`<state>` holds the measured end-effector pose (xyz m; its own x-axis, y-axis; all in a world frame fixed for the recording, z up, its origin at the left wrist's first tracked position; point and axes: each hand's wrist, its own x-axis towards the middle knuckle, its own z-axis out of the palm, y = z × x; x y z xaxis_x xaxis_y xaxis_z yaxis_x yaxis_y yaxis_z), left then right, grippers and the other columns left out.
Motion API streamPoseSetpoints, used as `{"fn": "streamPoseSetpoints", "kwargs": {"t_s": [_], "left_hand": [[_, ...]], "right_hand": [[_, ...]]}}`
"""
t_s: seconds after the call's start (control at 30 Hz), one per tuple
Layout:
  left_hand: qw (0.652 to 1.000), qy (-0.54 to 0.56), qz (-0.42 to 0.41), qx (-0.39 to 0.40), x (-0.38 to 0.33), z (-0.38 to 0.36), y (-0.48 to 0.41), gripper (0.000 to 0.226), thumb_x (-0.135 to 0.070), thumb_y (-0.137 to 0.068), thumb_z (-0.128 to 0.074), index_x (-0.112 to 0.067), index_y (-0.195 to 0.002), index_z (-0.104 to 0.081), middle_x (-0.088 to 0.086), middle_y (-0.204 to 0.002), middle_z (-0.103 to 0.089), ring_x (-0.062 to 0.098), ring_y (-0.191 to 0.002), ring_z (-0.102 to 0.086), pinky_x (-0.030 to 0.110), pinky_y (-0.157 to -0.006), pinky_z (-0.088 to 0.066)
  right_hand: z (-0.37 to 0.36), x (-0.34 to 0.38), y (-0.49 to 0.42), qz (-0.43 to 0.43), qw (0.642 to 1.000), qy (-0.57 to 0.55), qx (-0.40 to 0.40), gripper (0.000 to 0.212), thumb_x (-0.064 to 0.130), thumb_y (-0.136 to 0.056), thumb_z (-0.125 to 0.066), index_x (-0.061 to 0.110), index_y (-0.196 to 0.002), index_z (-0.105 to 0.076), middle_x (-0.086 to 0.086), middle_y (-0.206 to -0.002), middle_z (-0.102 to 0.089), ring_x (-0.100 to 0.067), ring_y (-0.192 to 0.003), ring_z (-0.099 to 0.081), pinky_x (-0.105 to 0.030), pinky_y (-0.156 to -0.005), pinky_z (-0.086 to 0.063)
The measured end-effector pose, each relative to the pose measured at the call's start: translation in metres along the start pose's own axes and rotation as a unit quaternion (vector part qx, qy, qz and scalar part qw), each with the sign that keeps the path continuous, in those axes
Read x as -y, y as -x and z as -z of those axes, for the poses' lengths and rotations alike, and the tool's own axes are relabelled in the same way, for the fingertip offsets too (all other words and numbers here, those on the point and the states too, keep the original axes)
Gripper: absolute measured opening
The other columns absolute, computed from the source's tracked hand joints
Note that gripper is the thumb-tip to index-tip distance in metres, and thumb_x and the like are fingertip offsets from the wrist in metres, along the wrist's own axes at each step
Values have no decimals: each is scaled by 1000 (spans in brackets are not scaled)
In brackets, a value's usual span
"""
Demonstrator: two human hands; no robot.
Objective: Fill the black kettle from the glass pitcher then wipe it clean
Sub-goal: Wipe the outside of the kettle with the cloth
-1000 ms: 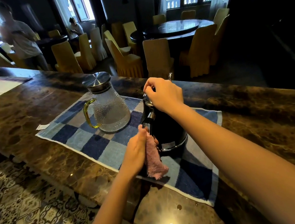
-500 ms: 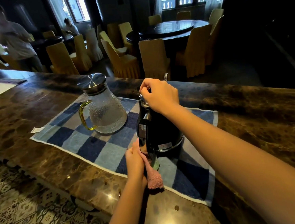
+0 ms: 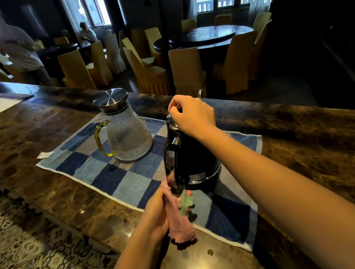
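Note:
The black kettle (image 3: 197, 156) stands upright on a blue checked towel (image 3: 116, 178), its handle turned toward me. My right hand (image 3: 192, 117) is closed over the kettle's lid from above. My left hand (image 3: 157, 213) grips a pink cloth (image 3: 178, 218) and presses it against the bottom end of the kettle's handle. The glass pitcher (image 3: 127, 136), with a steel lid and a yellow handle, stands on the towel just left of the kettle, apart from both hands.
The towel lies on a brown marble counter (image 3: 302, 145) whose near edge drops to a patterned floor (image 3: 32, 254). A white paper scrap (image 3: 45, 154) lies left of the towel. Behind the counter are round tables, yellow-covered chairs and a standing person (image 3: 17, 51).
My left hand with the pink cloth has slid down the kettle's handle, from mid-height to its bottom end. My right hand has stayed on the lid.

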<state>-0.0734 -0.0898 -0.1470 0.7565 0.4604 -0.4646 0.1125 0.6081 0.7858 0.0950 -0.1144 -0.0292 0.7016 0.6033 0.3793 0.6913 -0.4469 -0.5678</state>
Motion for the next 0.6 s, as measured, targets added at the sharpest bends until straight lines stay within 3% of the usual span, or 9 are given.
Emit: {"fn": "streamPoseSetpoints", "kwargs": {"t_s": [0.07, 0.2, 0.3, 0.37, 0.47, 0.57, 0.6], "left_hand": [[998, 14, 22, 51, -10, 5, 7, 36, -35, -95, -42, -20, -119, -62, 16, -82, -72, 25, -67, -69, 37, -66, -57], [988, -74, 88, 105, -30, 23, 8, 44, -40, -85, -54, -4, -107, -67, 20, -83, -70, 29, -68, -67, 37, -68, -58], [977, -120, 123, 126, -47, 38, 2, 41, -41, -82, -59, -3, -95, -72, 20, -85, -70, 26, -63, -67, 31, -60, -57], [972, -140, 133, 136, -61, 47, -5, 44, -41, -82, -60, -1, -98, -70, 20, -89, -70, 25, -66, -67, 31, -61, -56], [979, -96, 97, 150, -87, 53, -21, 47, -39, -80, -66, 2, -104, -70, 21, -94, -70, 25, -69, -69, 31, -62, -58], [985, 6, 45, 164, -111, 51, -40, 63, -37, -54, -89, -1, -103, -72, 23, -100, -71, 29, -83, -72, 41, -72, -60], [987, 21, 32, 158, -117, 46, -51, 57, -38, -62, -84, -2, -104, -72, 21, -100, -71, 29, -86, -72, 42, -75, -60]], "right_hand": [[0, 0, -1, -2, 1000, 1, -1, 21, 33, -94, -45, 30, -96, -66, 8, -92, -69, -14, -85, -59, -28, -67, -36], [-1, 0, -2, -2, 1000, 5, -3, 20, 33, -94, -46, 30, -96, -66, 8, -92, -69, -14, -83, -59, -24, -56, -30], [-3, -1, -2, -8, 1000, 12, -9, 19, 34, -92, -47, 30, -96, -66, 8, -91, -70, -16, -85, -62, -26, -62, -36], [-3, 0, -1, -13, 1000, 17, -13, 19, 35, -92, -47, 30, -96, -66, 9, -92, -70, -15, -85, -61, -27, -65, -38], [-2, 1, 2, -20, 999, 6, -30, 18, 36, -92, -48, 31, -96, -66, 10, -94, -70, -12, -85, -59, -26, -64, -36], [-5, 1, 6, -33, 997, -16, -69, 17, 35, -90, -50, 32, -94, -66, 12, -94, -70, -12, -89, -62, -31, -70, -47], [-7, 0, 6, -39, 995, -25, -84, 16, 35, -89, -50, 32, -93, -65, 13, -94, -70, -12, -90, -62, -34, -73, -50]]}}
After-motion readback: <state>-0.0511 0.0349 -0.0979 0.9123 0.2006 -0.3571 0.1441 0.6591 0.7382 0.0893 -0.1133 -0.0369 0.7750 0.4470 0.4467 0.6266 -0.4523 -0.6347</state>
